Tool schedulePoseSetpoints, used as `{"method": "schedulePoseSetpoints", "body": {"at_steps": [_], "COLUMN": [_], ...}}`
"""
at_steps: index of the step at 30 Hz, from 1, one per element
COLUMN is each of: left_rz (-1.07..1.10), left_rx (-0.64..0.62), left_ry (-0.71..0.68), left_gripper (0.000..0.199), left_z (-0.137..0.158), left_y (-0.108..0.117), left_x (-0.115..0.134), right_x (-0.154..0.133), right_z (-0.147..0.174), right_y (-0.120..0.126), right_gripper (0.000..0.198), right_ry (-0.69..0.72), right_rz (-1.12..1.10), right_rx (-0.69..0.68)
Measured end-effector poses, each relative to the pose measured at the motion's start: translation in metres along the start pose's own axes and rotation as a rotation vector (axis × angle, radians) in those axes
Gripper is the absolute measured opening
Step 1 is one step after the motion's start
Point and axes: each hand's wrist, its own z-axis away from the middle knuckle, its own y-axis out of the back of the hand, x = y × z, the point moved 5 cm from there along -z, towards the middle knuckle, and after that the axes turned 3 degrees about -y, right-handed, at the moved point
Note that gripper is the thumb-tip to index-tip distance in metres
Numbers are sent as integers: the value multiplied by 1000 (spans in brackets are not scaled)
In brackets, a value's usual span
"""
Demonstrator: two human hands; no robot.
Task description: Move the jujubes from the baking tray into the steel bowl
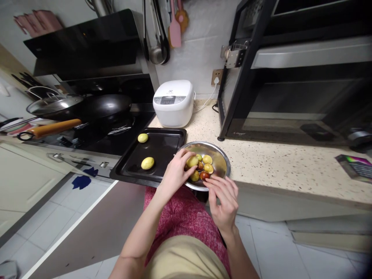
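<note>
A steel bowl (222,164) at the counter's front edge holds several small round and oval fruits, mostly yellow. My left hand (174,172) reaches over the bowl's left rim, its thumb and fingers closed around a yellow-green oval fruit (192,161). At the near right rim is my right hand (223,199), fingers stretched out and loosely apart. Its fingertips are close to a reddish-brown fruit (204,176); whether they touch it I cannot tell. To the left lies a black baking tray (162,145) with one yellow-green fruit (147,163) near its front and another (142,138) near its back.
Behind the tray stands a white rice cooker (173,104), plugged into a wall socket (216,76). A wok (106,106) and a lidded pan (55,104) sit on the stove at left. A black rack (225,112) with an oven (305,93) occupies the right side.
</note>
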Motion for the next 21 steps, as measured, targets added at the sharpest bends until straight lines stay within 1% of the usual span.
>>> {"method": "schedulePoseSetpoints", "body": {"at_steps": [2, 5, 9, 12, 14, 17, 21], "left_rz": [-22, -38, -33, 16, 26, -68, -168], "left_rx": [-15, -5, 46, 89, 99, 68, 42], "left_ry": [20, 30, 2, 18, 41, 77, 93], "left_gripper": [29, 29, 29, 33, 38, 46, 37], "left_z": [0, -1, -2, -1, 0, 1, 3], "left_y": [-1, -1, -2, -3, -5, -6, -4], "left_x": [0, -1, -2, -3, -4, -3, 0], "right_x": [0, 0, 1, 1, 1, 0, 0], "right_z": [0, 0, 1, 1, 1, 0, 0], "right_y": [0, 0, -1, -1, -1, -1, -1], "right_gripper": [25, 25, 25, 24, 23, 23, 23], "right_ry": [0, 1, -11, -8, -5, -3, -1], "right_rz": [1, 10, 24, 27, 27, 26, 22], "right_rx": [-3, -1, -5, -3, 1, 6, 9]}}
